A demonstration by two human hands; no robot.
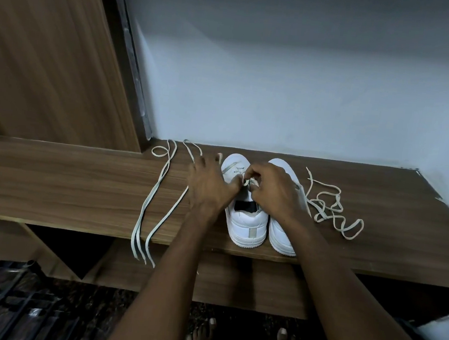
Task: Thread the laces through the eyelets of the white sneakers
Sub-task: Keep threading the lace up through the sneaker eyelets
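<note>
We are looking down through the head camera at a wooden shelf [79, 183] set against a pale wall [281, 79], with a tall wooden panel [51, 43] rising at its left end. Two white sneakers are standing side by side near the shelf's front edge, heels toward us: the left sneaker [245, 224] and the right sneaker [280, 235]. We are working on the left sneaker, apparently feeding a lace end through one of its upper eyelets. Our left hand [208, 184] is resting against that shoe's left side, thumb reaching toward the eyelets and the other fingers spread; whether it is gripping anything we cannot tell. Our right hand [270, 190] is pinching the lace tip [247, 182] over the shoe's tongue. Next, we judge, the tip needs pulling through and the slack drawing tight. We are counting two laces: the long lace [158, 191] trailing over the front edge on the left, and the spare lace [332, 207] lying tangled toward the right end.
</note>
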